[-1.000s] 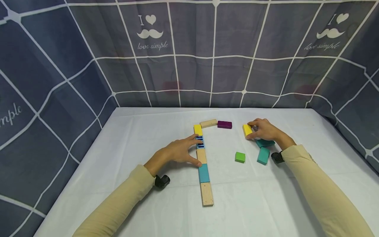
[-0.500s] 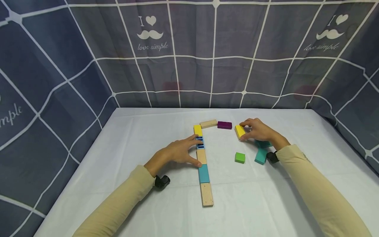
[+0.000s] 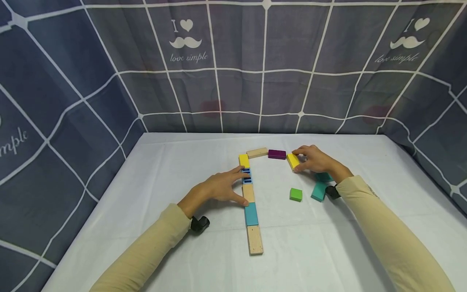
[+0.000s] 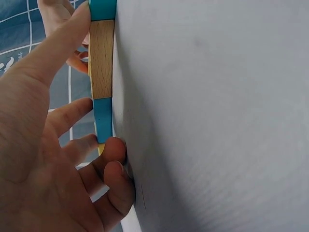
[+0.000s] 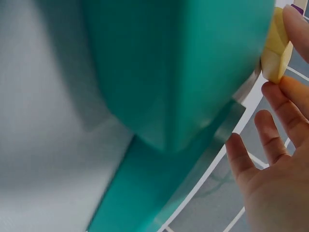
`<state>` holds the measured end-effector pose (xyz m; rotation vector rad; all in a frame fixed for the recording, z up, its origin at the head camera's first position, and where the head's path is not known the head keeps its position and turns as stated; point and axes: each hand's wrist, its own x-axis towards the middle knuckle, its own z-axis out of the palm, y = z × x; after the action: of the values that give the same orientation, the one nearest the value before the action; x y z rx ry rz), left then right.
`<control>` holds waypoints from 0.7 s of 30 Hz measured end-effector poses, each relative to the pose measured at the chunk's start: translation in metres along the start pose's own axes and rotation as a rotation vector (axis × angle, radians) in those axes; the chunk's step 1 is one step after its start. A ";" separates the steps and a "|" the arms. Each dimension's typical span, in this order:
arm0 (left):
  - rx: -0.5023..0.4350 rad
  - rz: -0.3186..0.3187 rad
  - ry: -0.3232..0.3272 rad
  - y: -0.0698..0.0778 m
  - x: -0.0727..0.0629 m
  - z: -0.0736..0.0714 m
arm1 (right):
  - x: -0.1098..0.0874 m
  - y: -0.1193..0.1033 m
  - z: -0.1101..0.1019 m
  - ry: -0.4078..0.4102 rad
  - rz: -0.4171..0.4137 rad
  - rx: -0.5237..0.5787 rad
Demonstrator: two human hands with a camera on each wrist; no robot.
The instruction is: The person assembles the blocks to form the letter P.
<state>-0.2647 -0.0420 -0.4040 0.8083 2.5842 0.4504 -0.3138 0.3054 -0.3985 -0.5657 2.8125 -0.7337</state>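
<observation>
My right hand (image 3: pixel 314 159) pinches a yellow block (image 3: pixel 292 161) between thumb and fingers. The block's far end lies close to the right end of a purple block (image 3: pixel 277 154); whether they touch, I cannot tell. My left hand (image 3: pixel 227 185) has its fingers spread along the left side of a row of blocks. Its thumb is at a blue block (image 3: pixel 251 214) and its fingertips reach a blue block with dark bars (image 3: pixel 247 176). Between these two lies a wooden block (image 4: pixel 102 60). The row's far end is a yellow block (image 3: pixel 244 161), its near end a wooden block (image 3: pixel 254 240).
A thin wooden block (image 3: pixel 257 152) bridges the row's far end and the purple block. Two teal blocks (image 3: pixel 319 191) lie under and beside the right wrist, very close to its camera (image 3: pixel 332 192). A green block (image 3: pixel 296 194) lies apart on the white-covered table (image 3: pixel 204 259).
My right hand has carried the yellow block leftward, up to the purple block. The nearer teal block has shifted slightly left, near the wrist camera. The left hand has stayed still.
</observation>
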 end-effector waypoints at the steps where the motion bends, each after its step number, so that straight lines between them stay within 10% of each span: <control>1: 0.000 0.001 0.000 0.000 0.000 0.000 | 0.000 0.000 0.000 -0.001 0.001 0.000; 21: 0.006 0.001 0.002 -0.001 0.000 0.001 | -0.003 -0.005 -0.001 -0.007 0.046 0.019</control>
<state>-0.2646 -0.0426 -0.4049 0.8111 2.5883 0.4439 -0.3099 0.3029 -0.3950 -0.4976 2.7988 -0.7469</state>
